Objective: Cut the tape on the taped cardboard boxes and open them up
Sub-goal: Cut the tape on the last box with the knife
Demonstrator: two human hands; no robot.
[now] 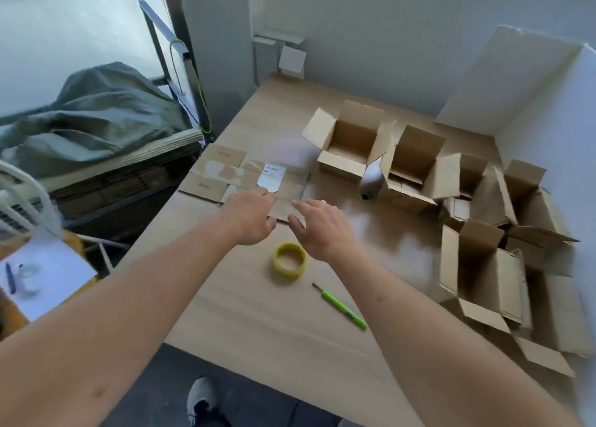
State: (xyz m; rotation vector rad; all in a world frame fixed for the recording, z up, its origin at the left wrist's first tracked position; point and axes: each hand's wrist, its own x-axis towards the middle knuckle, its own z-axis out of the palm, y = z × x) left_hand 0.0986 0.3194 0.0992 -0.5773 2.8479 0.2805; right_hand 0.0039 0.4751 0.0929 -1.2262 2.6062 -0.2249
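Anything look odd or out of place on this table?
Mostly the open boxes at the right: they lean and overlap in a jumble. A grey roll lies tipped between two boxes. The green knife lies untouched while both hands reach the flattened cardboard.

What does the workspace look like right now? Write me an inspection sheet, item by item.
Surface: light wooden table, bare in front of the person.
Job's things: flattened brown cardboard box with tape strips and a white label, at the far left edge; several open brown cardboard boxes with flaps up, along the right; green-handled utility knife lying unheld.
Clutter: yellow roll of tape; grey cylinder lying between the boxes.
Grippers: left hand rests on the flattened box; right hand hovers beside it, fingers relaxed, holding nothing.
Cables: yellow-green cord hanging on the metal frame.
Surroundings: grey cloth bundle left; white walls.
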